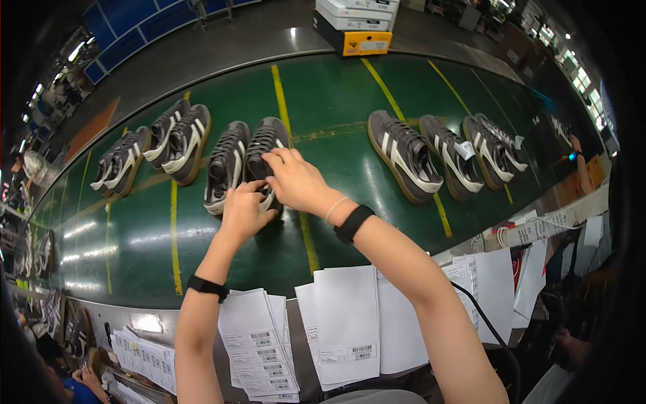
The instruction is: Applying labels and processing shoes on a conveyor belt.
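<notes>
The work item is a pair of low-cut shoes on a green conveyor belt (pixel 323 94), in front of the person, toes directed away. The left shoe (pixel 229 145) has a dark grey upper, dark laces, white side stripes, a white heel section and a brown sole. The right shoe (pixel 264 137) stands upright just beside it; its dark toe and laces are exposed, while its rear portion is largely covered by the hands.

The left hand (pixel 247 210) is at the heel end of the right shoe, fingers bent toward the shoe opening. The right hand (pixel 299 180) reaches over the same shoe from the right, fingertips at the lacing and collar. Whether either hand grips the shoe or only touches it cannot be told.

Similar dark shoes with white stripes stand on the belt to the left (pixel 186 143) and to the right (pixel 404 155). White printed sheets (pixel 346 296) lie along the near edge, beneath the forearms.
</notes>
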Tool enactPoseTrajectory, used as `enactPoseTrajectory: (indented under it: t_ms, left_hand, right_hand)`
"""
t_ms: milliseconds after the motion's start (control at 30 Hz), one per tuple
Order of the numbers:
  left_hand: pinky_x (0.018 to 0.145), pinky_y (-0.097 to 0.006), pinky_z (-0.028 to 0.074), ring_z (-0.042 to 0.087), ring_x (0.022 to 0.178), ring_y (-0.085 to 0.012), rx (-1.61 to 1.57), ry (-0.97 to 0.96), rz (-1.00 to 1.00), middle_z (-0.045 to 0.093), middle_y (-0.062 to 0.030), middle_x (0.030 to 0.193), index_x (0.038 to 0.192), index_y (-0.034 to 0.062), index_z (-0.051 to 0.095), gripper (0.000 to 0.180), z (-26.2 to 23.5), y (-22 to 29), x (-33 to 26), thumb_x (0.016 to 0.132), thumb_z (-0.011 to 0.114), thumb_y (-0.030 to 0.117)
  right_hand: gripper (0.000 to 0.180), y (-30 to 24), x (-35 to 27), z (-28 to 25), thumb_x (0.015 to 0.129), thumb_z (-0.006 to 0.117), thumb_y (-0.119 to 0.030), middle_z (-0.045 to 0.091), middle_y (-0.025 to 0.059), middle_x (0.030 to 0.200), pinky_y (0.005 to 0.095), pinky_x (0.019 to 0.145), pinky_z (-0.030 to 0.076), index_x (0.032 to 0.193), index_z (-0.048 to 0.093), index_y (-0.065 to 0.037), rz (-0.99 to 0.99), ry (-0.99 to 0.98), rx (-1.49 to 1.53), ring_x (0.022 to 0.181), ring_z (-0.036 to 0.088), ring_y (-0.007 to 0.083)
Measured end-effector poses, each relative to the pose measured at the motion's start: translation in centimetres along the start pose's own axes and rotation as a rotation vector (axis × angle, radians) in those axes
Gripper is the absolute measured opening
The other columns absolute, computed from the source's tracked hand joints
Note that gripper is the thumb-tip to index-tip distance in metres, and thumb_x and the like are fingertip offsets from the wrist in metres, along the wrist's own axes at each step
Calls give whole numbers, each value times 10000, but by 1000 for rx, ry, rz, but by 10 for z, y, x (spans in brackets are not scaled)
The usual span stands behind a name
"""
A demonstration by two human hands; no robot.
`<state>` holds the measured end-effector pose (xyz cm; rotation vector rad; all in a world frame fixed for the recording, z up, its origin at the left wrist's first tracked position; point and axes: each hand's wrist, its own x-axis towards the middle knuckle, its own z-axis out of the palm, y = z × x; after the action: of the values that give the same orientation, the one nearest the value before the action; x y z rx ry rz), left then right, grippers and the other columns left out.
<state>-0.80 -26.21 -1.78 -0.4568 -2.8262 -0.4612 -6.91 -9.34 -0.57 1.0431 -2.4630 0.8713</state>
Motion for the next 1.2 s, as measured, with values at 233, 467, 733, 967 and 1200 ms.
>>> enactPoseTrajectory:
  t_ms: [233, 467, 733, 967, 1200]
  left_hand:
    - [609, -414, 494, 618, 632, -363, -187, -186, -34, 660, -171, 811, 654, -64, 656, 334, -60, 97, -35, 605, 781, 241]
    - [590, -380, 452, 592, 604, -322, -303, -352, 8, 671, -137, 856, 623, -43, 629, 340, -114, 147, -60, 595, 807, 246]
    - [737, -411, 472, 627, 762, -368, -183, -132, 10, 697, -198, 1023, 722, -32, 605, 377, -111, 151, -60, 518, 826, 194]
    - [614, -380, 405, 599, 607, -295, -206, -145, 32, 693, -126, 769, 768, -4, 669, 378, -98, 140, -62, 558, 832, 265]
    - [470, -365, 344, 518, 433, -260, -408, -189, -6, 509, -63, 483, 538, 97, 518, 294, -113, 209, -74, 648, 766, 211]
  right_hand:
    - [361, -31, -16, -16, 709, 722, -113, 522, 115, 995, 387, 739, 502, 1021, 548, -56, -174, -63, -97, 967, 552, 297]
    - [250, -70, -51, -63, 720, 672, -131, 600, 97, 834, 375, 749, 497, 936, 579, -44, -230, -170, 6, 817, 604, 270]
    - [142, -55, -40, -53, 711, 636, -202, 644, 95, 672, 405, 785, 464, 712, 595, -66, -361, 39, -87, 678, 649, 256]
    - [114, -55, -43, -60, 750, 609, -224, 630, 44, 743, 346, 680, 420, 719, 638, -118, -321, 101, -268, 764, 615, 209]
    - [126, -66, -99, -130, 699, 617, -151, 513, 77, 758, 345, 691, 415, 779, 556, -77, -155, -53, 4, 791, 536, 246]
